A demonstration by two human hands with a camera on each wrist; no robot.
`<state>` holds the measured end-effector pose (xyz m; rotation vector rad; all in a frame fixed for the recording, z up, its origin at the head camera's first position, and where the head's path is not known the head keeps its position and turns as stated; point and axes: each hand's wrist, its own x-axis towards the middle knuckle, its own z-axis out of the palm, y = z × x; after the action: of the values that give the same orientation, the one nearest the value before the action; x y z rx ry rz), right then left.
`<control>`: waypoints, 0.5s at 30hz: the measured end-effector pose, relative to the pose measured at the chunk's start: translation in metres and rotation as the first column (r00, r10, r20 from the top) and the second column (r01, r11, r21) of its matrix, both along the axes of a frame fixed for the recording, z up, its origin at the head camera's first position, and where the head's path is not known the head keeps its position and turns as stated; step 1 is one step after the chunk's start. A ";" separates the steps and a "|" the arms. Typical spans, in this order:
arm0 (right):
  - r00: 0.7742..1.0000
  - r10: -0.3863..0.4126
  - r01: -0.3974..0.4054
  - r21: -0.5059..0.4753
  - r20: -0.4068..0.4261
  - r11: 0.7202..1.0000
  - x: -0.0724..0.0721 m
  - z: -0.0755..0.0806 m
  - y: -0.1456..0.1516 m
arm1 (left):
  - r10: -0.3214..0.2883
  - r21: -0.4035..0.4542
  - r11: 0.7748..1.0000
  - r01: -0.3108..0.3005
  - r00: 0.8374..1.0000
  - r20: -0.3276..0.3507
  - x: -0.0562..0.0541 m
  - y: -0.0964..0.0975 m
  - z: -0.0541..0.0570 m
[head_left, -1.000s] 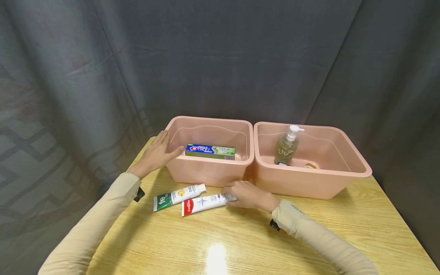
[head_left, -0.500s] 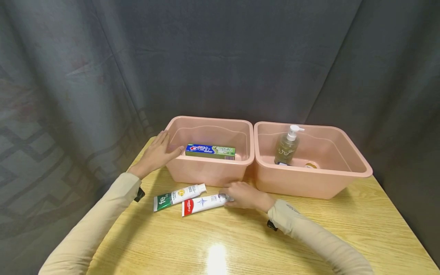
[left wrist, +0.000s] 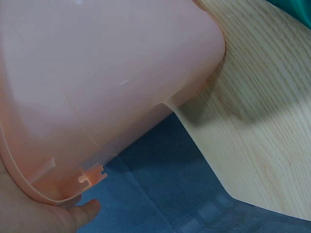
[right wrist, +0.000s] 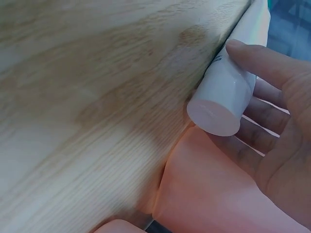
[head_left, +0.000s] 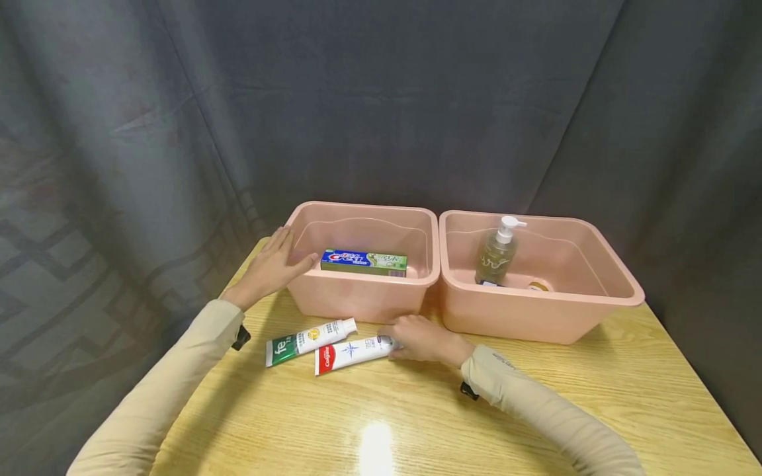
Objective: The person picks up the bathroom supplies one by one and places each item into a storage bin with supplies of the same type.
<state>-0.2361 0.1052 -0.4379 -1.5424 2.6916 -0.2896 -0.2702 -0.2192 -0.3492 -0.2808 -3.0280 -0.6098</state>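
My left hand [head_left: 264, 268] rests on the left corner of a pink plastic bin [head_left: 357, 297], its fingers along the side rim and its thumb over the front rim. In the left wrist view, a fingertip [left wrist: 87, 212] shows under the rim. My right hand [head_left: 424, 338] pinches the cap end of a white and red Colgate toothpaste tube [head_left: 354, 352] lying on the table; thumb and fingers flank the tube [right wrist: 226, 90] in the right wrist view. A green and white toothpaste tube [head_left: 309, 340] lies close behind it. Inside the bin is a Crest toothpaste box [head_left: 364, 263].
To the right, a second pink bin [head_left: 536, 314] stands against the first. It holds a pump bottle [head_left: 495, 258] and a small round gold-coloured item [head_left: 538, 287]. A grey curtain [head_left: 381, 99] hangs behind the wooden table [head_left: 286, 423].
My right hand has shifted slightly left, and its fingers have drawn in over the Colgate tube's cap end. The left hand, both tubes and the bins have stayed in place.
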 end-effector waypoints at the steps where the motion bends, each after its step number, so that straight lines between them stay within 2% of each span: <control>1: 1.000 0.003 -0.003 -0.003 0.000 1.000 0.000 0.000 0.000 | -0.002 -0.001 1.000 0.002 1.000 0.001 0.000 0.000 0.000; 15: 1.000 0.002 -0.002 0.017 -0.007 1.000 0.001 0.001 -0.001 | -0.001 -0.008 1.000 0.001 1.000 0.001 0.000 0.000 0.002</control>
<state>-0.2355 0.1039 -0.4373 -1.5441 2.6903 -0.2615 -0.2698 -0.2187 -0.3471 -0.2819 -3.0325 -0.5981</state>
